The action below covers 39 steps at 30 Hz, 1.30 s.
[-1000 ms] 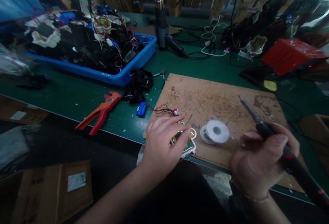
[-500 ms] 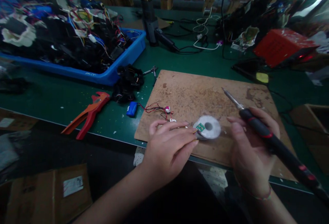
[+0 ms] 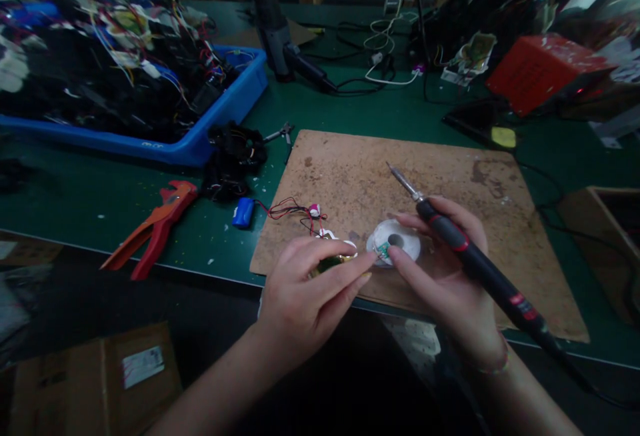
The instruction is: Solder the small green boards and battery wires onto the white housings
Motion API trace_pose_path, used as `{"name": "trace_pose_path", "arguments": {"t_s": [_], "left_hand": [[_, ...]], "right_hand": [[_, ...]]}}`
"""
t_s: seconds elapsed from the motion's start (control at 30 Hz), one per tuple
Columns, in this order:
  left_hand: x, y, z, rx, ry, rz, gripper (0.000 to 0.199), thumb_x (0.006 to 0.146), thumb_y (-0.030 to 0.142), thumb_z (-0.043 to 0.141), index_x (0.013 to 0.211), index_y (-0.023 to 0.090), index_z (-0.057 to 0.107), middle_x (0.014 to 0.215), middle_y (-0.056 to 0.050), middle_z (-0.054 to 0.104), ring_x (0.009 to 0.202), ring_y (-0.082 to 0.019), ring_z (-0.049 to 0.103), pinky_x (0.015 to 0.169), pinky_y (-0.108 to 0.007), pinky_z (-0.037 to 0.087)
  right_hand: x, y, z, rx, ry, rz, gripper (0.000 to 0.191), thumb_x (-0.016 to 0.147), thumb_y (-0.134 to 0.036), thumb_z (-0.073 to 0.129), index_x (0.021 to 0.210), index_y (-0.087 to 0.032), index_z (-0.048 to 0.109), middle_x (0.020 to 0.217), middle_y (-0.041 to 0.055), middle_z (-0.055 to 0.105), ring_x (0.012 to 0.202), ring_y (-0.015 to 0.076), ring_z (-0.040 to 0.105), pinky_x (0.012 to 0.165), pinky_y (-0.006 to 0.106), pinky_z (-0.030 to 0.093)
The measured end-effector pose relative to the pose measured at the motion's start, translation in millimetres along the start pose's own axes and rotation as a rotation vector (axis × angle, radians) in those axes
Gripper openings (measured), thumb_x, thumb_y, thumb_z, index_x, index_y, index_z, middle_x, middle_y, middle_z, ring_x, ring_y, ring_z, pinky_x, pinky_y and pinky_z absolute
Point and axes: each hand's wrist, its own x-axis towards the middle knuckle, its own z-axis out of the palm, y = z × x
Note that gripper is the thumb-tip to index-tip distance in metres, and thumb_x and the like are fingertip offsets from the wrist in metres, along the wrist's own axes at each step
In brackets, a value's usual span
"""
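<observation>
My right hand [image 3: 445, 276] holds a black and red soldering iron [image 3: 463, 243], its metal tip pointing up and left over the board. The thumb of that hand touches a small green circuit board [image 3: 383, 248], which rests on a spool of solder [image 3: 409, 241]. Just left of the spool, my left hand [image 3: 315, 283] is closed, its fingertips pinching thin wires beside the circuit board. Partly hidden under its fingers is a white and gold part [image 3: 327, 264]. Thin red and black wires [image 3: 287, 208] run from near it to a blue battery pack [image 3: 243, 213].
Under the work lies a stained brown board [image 3: 345, 163] on a green bench. Red-handled pliers [image 3: 157, 229], a black bundle [image 3: 230, 163] and a blue crate [image 3: 215, 129] of wired parts are at left. A hot air gun [image 3: 280, 43] stands behind; a red box [image 3: 545, 73] sits back right.
My right hand has moved left with the soldering iron, and its thumb now reaches the circuit board on the spool. My left hand has shifted slightly, uncovering more of the white and gold part.
</observation>
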Motion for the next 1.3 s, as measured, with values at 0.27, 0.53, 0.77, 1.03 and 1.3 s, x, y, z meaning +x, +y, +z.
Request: {"name": "trace_pose_path", "arguments": {"t_s": [0.27, 0.53, 0.77, 1.03, 1.3], "left_hand": [[-6.2, -8.2, 3.4, 0.009, -0.066, -0.108, 0.042, 0.106, 0.024, 0.062, 0.146, 0.019, 0.055, 0.095, -0.002, 0.078, 0.085, -0.019, 0.07, 0.08, -0.034, 0.052], [-10.5, -1.0, 2.7, 0.04, 0.083, -0.288, 0.029, 0.095, 0.03, 0.074, 0.121, 0.023, 0.062, 0.106, -0.005, 0.08, 0.101, -0.026, 0.074, 0.093, -0.044, 0.05], [-2.5, 1.9, -0.2, -0.025, 0.138, -0.235, 0.014, 0.096, 0.014, 0.069, 0.102, 0.026, 0.073, 0.096, 0.002, 0.082, 0.084, -0.018, 0.074, 0.09, -0.042, 0.043], [18.4, 0.1, 7.0, -0.136, 0.014, -0.269, 0.005, 0.096, 0.022, 0.074, 0.098, 0.026, 0.075, 0.093, 0.004, 0.082, 0.085, -0.019, 0.073, 0.092, -0.044, 0.044], [27.5, -2.5, 2.3, -0.18, -0.129, -0.245, 0.007, 0.098, 0.022, 0.071, 0.092, 0.024, 0.07, 0.092, 0.003, 0.078, 0.09, -0.02, 0.07, 0.09, -0.043, 0.043]], "right_hand": [[1.4, 1.4, 1.2, -0.015, 0.021, -0.005, 0.074, 0.079, -0.016, 0.086, 0.143, -0.034, 0.054, 0.141, 0.0049, 0.062, 0.119, 0.0227, 0.074, 0.11, 0.043, 0.06], [0.9, 1.8, 1.8, -0.053, 0.032, -0.002, 0.072, 0.079, -0.018, 0.086, 0.142, -0.035, 0.056, 0.141, 0.0043, 0.061, 0.118, 0.0229, 0.074, 0.111, 0.043, 0.06], [-0.2, -0.3, 1.4, -0.031, 0.013, 0.04, 0.072, 0.08, -0.018, 0.085, 0.143, -0.035, 0.054, 0.137, 0.0053, 0.065, 0.12, 0.0248, 0.073, 0.116, 0.051, 0.056], [1.0, -2.0, 2.4, -0.042, 0.016, 0.005, 0.073, 0.08, -0.016, 0.084, 0.143, -0.036, 0.055, 0.143, 0.0032, 0.059, 0.119, 0.02, 0.073, 0.11, 0.039, 0.061], [-0.2, -1.2, 0.6, -0.04, 0.001, 0.029, 0.073, 0.081, -0.02, 0.085, 0.144, -0.035, 0.053, 0.134, 0.0045, 0.067, 0.12, 0.0243, 0.073, 0.115, 0.05, 0.057]]}}
